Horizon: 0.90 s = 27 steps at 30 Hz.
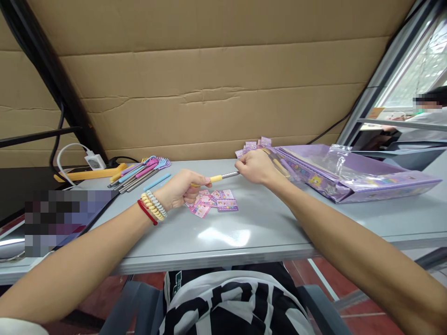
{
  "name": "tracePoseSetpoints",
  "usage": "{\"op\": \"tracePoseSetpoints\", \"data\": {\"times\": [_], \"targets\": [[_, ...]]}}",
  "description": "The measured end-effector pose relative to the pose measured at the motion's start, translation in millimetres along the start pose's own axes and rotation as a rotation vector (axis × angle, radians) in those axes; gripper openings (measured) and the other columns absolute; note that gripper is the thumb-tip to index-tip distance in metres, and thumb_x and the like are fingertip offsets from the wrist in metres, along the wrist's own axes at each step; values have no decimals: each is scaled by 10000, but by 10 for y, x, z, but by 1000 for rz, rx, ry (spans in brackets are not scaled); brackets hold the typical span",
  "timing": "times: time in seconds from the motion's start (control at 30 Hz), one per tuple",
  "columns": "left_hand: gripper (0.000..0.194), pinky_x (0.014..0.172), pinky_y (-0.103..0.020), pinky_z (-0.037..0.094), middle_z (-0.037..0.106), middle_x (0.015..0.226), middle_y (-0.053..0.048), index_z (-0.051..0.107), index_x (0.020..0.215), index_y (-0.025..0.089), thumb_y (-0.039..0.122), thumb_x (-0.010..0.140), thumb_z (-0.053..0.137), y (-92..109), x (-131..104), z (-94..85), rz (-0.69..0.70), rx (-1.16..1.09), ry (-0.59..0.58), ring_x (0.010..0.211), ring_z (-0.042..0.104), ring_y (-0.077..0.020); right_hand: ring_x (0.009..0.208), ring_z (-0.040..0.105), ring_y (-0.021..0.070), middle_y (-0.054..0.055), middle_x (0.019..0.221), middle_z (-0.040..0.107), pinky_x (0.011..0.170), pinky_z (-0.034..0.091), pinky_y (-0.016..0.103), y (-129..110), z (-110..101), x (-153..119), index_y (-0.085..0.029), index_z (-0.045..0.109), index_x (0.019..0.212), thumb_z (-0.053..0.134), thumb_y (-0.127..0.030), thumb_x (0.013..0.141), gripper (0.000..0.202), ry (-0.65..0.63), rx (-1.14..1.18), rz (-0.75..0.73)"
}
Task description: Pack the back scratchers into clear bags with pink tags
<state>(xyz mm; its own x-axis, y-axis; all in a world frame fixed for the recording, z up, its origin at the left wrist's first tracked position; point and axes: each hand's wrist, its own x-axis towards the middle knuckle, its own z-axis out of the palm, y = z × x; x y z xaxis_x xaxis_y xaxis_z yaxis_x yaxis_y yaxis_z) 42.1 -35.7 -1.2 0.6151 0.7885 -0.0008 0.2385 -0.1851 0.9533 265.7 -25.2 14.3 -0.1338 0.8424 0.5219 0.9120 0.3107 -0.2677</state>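
Observation:
My left hand [186,186] is closed around the yellow handle of a back scratcher [226,176] with a metal rod. At the rod's far end, my right hand [256,166] is closed on it, hiding that tip. Below the rod, several small pink and purple printed cards [226,204] lie on the table, partly behind my left hand. More such cards [251,146] lie beyond my right hand. To the left is a pile of back scratchers [139,174] with coloured handles and claw-shaped ends. A single blue stick-shaped piece [157,182] rests near my left wrist.
A purple printed box [314,179] with clear plastic stands open on the right. A yellow curved bar [91,174], a white charger [95,160] and a dark blurred-out object [70,218] are at left. Cardboard [216,70] walls the back. Another person [426,116] is at far right.

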Motion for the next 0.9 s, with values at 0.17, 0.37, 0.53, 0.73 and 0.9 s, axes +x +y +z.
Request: {"op": "tracePoseSetpoints", "data": {"times": [0.17,0.37,0.53,0.73,0.9], "targets": [[308,380,-232,193,252,439,65,612,638,130,385,795,539,54,-71,121,131,293,209,399,221,-60,466,245,98,-18,425,331,514,185,277,1,21,7,-151,599,456,430,-249,685,301,-10,26,7],[331,428,-232,202,375,447,46,677,705,133,363,849,487,35,-131,237,412,790,382,429,253,-60,488,228,97,-36,458,257,518,172,276,-4,14,20,-154,593,459,441,-244,671,276,-66,32,7],[307,461,-232,255,471,483,26,617,729,153,306,891,405,-81,-111,190,670,1173,418,439,320,-77,495,220,97,-31,472,220,503,169,283,-30,23,17,-182,473,409,454,-242,669,268,-143,64,32],[303,446,-237,250,515,514,11,569,792,168,311,929,339,-132,-102,135,751,1463,435,439,402,-96,488,245,95,-22,463,230,498,172,289,-29,65,29,-190,343,415,472,-244,682,301,-207,66,72],[322,425,-253,213,508,500,-3,577,816,154,307,934,319,-49,-159,218,735,1640,440,419,405,-103,480,252,95,-22,471,241,495,170,293,-24,74,30,-194,312,448,488,-251,686,302,-256,112,141]]}}
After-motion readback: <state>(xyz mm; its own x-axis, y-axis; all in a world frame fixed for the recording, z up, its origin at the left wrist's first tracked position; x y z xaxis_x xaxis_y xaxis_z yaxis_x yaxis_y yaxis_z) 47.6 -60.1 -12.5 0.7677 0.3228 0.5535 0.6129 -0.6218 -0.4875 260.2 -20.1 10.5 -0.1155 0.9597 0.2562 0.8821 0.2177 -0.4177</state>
